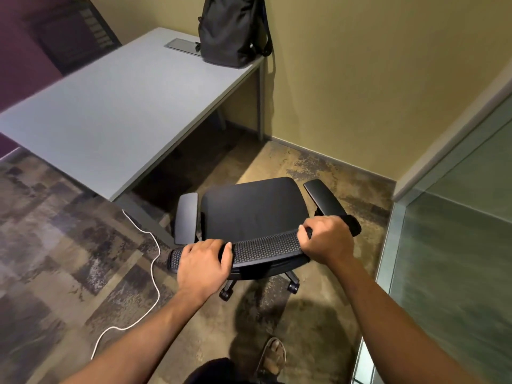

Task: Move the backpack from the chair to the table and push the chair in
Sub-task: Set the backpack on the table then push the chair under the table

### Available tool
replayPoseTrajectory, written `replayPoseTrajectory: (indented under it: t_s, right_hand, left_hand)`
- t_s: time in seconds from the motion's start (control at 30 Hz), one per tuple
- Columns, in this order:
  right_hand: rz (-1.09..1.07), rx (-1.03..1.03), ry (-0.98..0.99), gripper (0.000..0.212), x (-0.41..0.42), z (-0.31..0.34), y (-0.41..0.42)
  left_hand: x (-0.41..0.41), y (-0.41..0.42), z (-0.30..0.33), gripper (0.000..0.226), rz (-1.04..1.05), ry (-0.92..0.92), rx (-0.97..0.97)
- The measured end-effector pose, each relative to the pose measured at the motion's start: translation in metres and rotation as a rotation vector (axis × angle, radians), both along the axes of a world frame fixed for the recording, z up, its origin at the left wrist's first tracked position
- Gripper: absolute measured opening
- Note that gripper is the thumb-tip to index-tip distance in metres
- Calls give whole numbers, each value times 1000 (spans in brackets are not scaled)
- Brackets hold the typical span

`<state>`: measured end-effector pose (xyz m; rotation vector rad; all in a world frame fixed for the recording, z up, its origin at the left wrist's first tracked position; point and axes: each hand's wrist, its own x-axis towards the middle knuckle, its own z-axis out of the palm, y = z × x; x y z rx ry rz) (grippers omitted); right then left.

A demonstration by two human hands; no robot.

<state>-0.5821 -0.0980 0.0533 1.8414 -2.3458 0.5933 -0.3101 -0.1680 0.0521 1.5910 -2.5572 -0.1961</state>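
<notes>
The black backpack [231, 30] stands upright on the far right corner of the grey table [110, 115], leaning by the yellow wall. The black office chair [252, 209] stands on the floor in front of me, a little way out from the table's right end, its seat bare. My left hand [203, 266] grips the left part of the chair's mesh backrest top. My right hand [325, 238] grips the right part of the same backrest top. Both armrests show beside the seat.
A white cable [155, 273] snakes over the patterned carpet left of the chair. A second dark chair [80, 31] stands beyond the table at top left. A glass partition [457, 259] runs along the right. My sandalled foot [273, 356] is behind the chair.
</notes>
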Motion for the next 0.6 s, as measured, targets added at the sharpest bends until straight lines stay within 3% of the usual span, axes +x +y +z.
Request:
replayPoseTrajectory:
  t_s: [0.4, 0.6]
  right_hand:
    - [44, 129, 23, 31, -46, 9, -60]
    - [70, 98, 83, 30, -71, 13, -108]
  left_hand:
    - [-50, -49, -1, 39, 53, 34, -60]
    - [-74, -92, -8, 41, 99, 40, -65]
